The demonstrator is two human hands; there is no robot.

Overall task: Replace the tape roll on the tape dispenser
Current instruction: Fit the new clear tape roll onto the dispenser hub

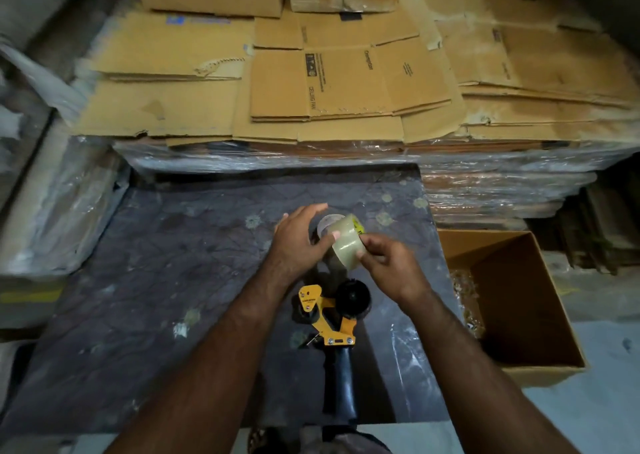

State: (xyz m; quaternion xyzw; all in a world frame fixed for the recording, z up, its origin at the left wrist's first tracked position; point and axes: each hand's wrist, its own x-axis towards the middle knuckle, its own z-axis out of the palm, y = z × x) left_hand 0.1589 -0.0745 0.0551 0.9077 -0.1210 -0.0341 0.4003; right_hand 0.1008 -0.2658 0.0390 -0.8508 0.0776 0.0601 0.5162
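A roll of clear packing tape [344, 237] with a yellow label on its core is held in the air between both hands, above the dark work surface [173, 263]. My left hand [299, 242] grips its left side, the thumb pressed on the tape's face. My right hand [388, 263] pinches its right lower edge. Just below them lies the yellow and black tape dispenser [329, 311], its black round hub bare and its dark blue handle pointing toward me.
An open cardboard box [512, 301] with some clear material inside stands to the right. Flattened cartons [346, 82] are stacked on plastic-wrapped bundles behind the surface. Wrapped packages [59, 207] lean at the left.
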